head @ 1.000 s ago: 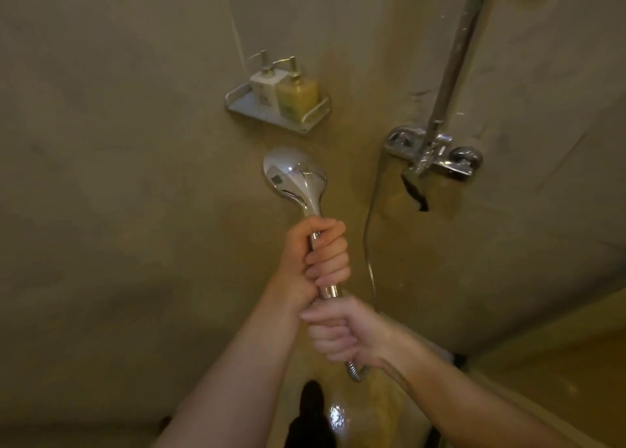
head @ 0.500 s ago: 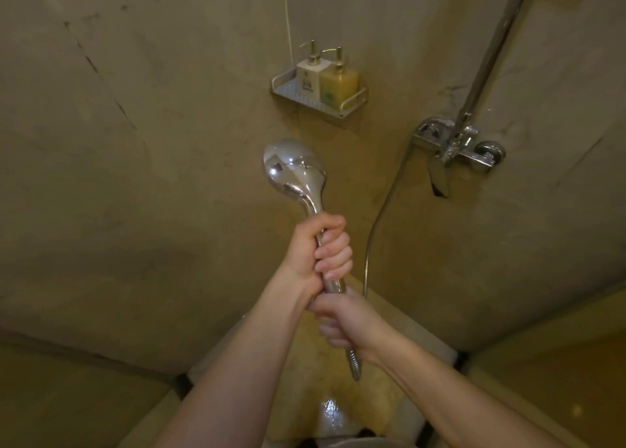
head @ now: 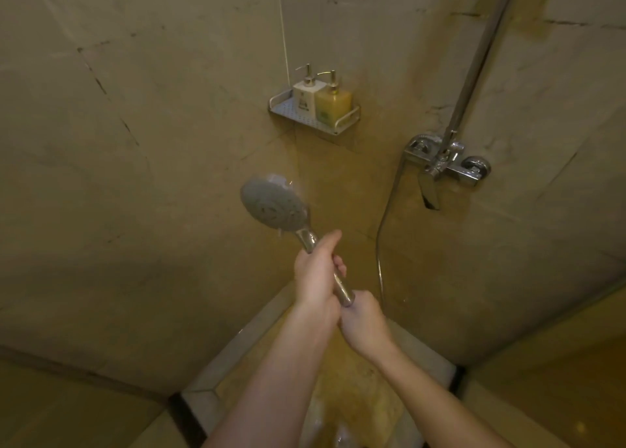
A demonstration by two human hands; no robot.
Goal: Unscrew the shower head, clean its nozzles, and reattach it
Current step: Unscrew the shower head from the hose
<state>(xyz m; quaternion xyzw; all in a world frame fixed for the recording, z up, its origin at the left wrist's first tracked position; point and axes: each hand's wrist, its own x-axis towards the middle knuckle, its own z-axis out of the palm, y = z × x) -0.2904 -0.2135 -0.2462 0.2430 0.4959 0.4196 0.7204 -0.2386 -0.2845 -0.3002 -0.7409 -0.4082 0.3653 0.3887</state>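
Note:
A chrome hand shower head [head: 274, 207] points up and left, its round nozzle face turned toward me. My left hand [head: 316, 271] grips the upper part of its handle. My right hand [head: 364, 319] is curled just below the handle's lower end, where the hose joins; the joint itself is hidden inside that hand. The metal hose [head: 381, 244] curves up along the wall to the mixer tap [head: 443, 163].
A metal wall shelf [head: 288, 109] carries a white pump bottle [head: 305, 100] and a yellow pump bottle [head: 333, 107]. A chrome riser pipe [head: 481, 51] climbs from the tap. Tiled walls close in on the left, back and right, with a raised ledge [head: 237, 346] below.
The shower head has rotated: its shiny back faced me before, now the nozzle face does. It also tilted left, and my left hand turned with the handle.

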